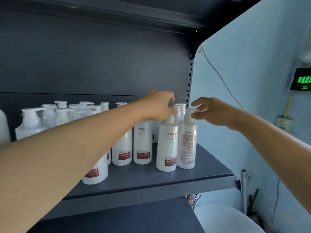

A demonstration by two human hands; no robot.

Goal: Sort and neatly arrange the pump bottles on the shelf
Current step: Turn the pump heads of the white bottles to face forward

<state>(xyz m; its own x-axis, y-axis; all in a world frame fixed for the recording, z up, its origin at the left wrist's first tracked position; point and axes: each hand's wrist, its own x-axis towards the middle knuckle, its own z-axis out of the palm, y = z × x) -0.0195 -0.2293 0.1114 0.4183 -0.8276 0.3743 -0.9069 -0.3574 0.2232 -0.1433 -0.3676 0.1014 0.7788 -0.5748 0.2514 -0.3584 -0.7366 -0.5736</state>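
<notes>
White pump bottles (176, 140): each hand pinches pump.

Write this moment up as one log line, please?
left hand pinches pump of front bottle | right hand pinches pump of rightmost bottle, back label facing out | both upright on shelf

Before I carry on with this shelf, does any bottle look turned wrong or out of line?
Yes. The rightmost front bottle, whose pump the right hand pinches, shows its fine-print back label, while its neighbour under the left hand shows the red front label. Nothing looks spilled or tipped.
</notes>
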